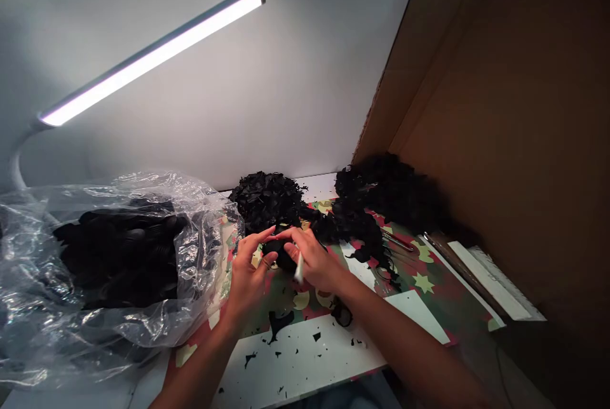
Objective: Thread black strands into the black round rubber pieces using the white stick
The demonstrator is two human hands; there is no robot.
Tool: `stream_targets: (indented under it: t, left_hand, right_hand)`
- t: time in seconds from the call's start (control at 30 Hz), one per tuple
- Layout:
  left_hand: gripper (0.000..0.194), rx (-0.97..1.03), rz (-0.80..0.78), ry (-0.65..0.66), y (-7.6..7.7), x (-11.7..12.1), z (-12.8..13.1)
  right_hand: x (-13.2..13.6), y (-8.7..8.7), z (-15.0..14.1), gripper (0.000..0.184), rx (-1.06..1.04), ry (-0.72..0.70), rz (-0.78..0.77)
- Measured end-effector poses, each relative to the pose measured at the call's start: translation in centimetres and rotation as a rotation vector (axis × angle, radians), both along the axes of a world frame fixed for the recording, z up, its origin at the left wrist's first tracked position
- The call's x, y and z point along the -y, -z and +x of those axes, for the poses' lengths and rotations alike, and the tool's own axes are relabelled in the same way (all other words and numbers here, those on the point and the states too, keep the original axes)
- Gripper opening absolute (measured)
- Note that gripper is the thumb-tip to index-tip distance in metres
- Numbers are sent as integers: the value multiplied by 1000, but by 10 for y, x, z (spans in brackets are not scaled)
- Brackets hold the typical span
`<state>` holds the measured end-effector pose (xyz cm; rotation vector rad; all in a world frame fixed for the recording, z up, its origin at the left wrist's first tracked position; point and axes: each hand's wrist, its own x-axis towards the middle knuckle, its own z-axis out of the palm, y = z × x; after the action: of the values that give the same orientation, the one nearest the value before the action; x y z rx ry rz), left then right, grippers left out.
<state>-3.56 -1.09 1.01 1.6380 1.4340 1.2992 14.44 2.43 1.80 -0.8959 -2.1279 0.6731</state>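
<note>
Over the middle of the table, my left hand (248, 264) grips the edge of a thin, rounded black piece (273, 247) between thumb and fingers. My right hand (314, 261) meets it from the other side, its index fingertip close to the left fingertips. A slim white stick-like tool (299, 268) is tucked in my right hand; its working end is hidden. Behind the hands rises a heap of black scraps (267, 198). Curled black offcuts (280, 324) and small bits lie in front of them.
On the left, a clear plastic bag (200, 269) holds many black rounded pieces (128, 250). More black scraps (395, 190) pile up by the cardboard wall (500, 110). A metal tool (398, 241) rests on the patterned sheet (443, 291). A lit lamp (157, 53) hangs above.
</note>
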Motion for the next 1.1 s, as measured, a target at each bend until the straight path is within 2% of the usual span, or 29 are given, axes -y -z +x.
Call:
stream_targets:
  t: [0.13,0.23,0.33,0.47,0.53,0.63,0.73,0.83,0.97,1.1]
  left_hand:
    - [38,-20,81,62,-3,0,5]
    - [48,-109,97,144,-7,-3,4]
    - [50,-265,67,239,-14,-8,-4]
    - [27,-368,42,253,-22,-12,-11]
    - [18,-295,-10,207,-22,-13,-9]
    - [6,75,-112,128,-16,-18,-3]
    - [23,406,-109,24,-13,-32,-1]
    - [39,541,-21,-69,-23,-43,-5]
    - [39,666,-19,54,-37,-36,-5]
    - [38,568,-52,98,-31,-21,-1]
  right_hand:
    - [-4,10,-7,13,275,108,126]
    - [-10,15,-6,14,399,69,180]
    - [-13,17,-1,18,373,-6,204]
    - [-13,12,4,24,313,-102,205]
    - [-12,8,3,26,313,-128,212]
    - [-6,5,-3,25,325,-88,275]
    - [4,9,-10,26,381,-69,363]
    - [10,15,-11,28,469,-110,416]
    - [-2,15,-1,23,426,-17,270]
    - [-10,6,5,33,41,91,26]
